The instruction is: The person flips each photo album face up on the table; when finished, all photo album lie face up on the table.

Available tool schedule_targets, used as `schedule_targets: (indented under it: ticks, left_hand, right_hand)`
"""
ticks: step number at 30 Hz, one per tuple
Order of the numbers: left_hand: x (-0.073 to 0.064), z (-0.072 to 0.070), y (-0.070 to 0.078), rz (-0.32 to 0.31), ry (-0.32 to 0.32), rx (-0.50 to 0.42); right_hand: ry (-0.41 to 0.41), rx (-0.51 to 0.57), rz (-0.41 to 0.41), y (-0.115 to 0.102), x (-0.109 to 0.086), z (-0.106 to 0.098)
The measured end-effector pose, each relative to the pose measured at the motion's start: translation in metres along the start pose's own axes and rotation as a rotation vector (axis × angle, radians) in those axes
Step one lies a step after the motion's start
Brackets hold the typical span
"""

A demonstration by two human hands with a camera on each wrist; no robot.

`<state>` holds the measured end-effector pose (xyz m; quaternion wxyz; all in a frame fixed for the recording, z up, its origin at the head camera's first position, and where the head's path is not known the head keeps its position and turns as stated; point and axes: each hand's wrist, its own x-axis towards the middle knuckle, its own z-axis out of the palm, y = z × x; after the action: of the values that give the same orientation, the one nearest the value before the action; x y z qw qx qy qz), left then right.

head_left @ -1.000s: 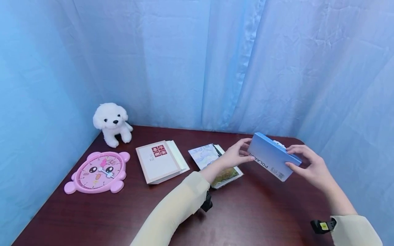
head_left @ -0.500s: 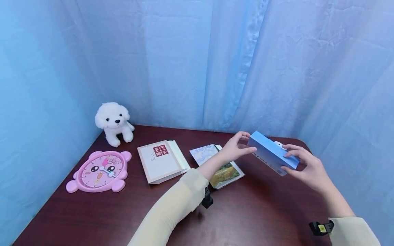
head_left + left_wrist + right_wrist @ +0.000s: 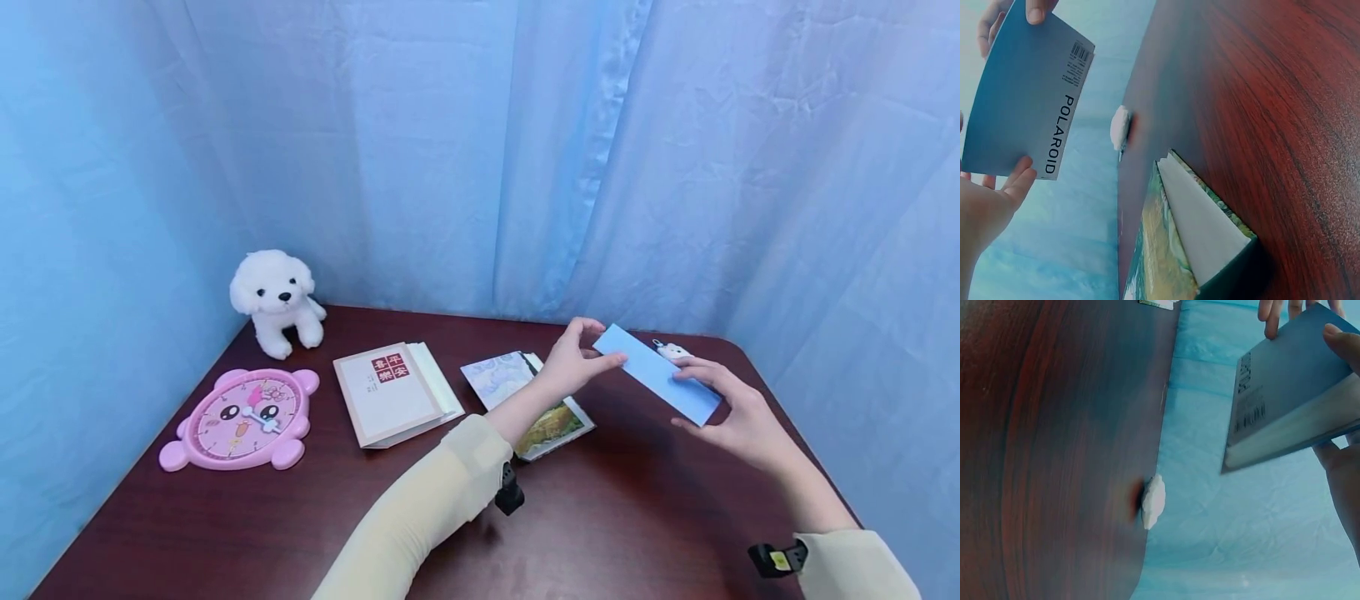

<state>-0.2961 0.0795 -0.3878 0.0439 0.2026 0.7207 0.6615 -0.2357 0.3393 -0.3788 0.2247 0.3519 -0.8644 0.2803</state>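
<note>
A blue book (image 3: 660, 375) marked POLAROID hangs in the air above the right part of the table, held between both hands. My left hand (image 3: 567, 360) pinches its left end, thumb on the near side. At the other end my right hand (image 3: 742, 417) grips it between thumb and fingers. From the head the flat blue spine faces up. The left wrist view shows the lettered cover (image 3: 1029, 94) with a barcode; the right wrist view shows the pale page edge (image 3: 1297, 428). Under my left forearm lies a landscape-covered book (image 3: 555, 427), partly hidden.
A small white plush charm (image 3: 672, 351) lies behind the blue book, near the table's back edge. To the left are a cream book (image 3: 393, 400) with red characters, a pink toy clock (image 3: 243, 417) and a white plush dog (image 3: 277, 304). Blue curtains (image 3: 427, 167) surround the table.
Both hands have tilted the blue book, so its lettered cover has turned out of the head view and the spine now faces up. More of the plush charm shows.
</note>
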Motion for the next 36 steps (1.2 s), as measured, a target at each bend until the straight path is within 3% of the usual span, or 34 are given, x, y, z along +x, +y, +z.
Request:
schedule_targets:
  ticks: [6,13,21,25,29,36]
  left_hand:
    - [0.001,-0.002,-0.003,0.056,-0.009,0.113]
    - [0.002,-0.001,-0.009,0.055,0.024,0.016]
    - [0.002,-0.003,-0.012,0.056,0.042,-0.003]
    - [0.003,-0.003,-0.013,0.046,0.041,-0.015]
    - [0.003,-0.004,-0.015,0.047,0.034,-0.011]
    - [-0.016,-0.01,0.01,0.03,-0.011,0.039]
  right_hand:
    - [-0.03,-0.022,0.034,-0.005,0.0,0.0]
    - [-0.006,-0.055,0.047,-0.008,0.004,-0.001]
    - [0.049,-0.01,0.072,-0.001,0.004,-0.001]
    - [0.029,0.037,0.096,0.004,0.002,-0.001]
    - [-0.012,0.09,0.064,0.009,-0.001,-0.002]
    - [-0.066,0.095,0.171,0.013,-0.007,-0.005]
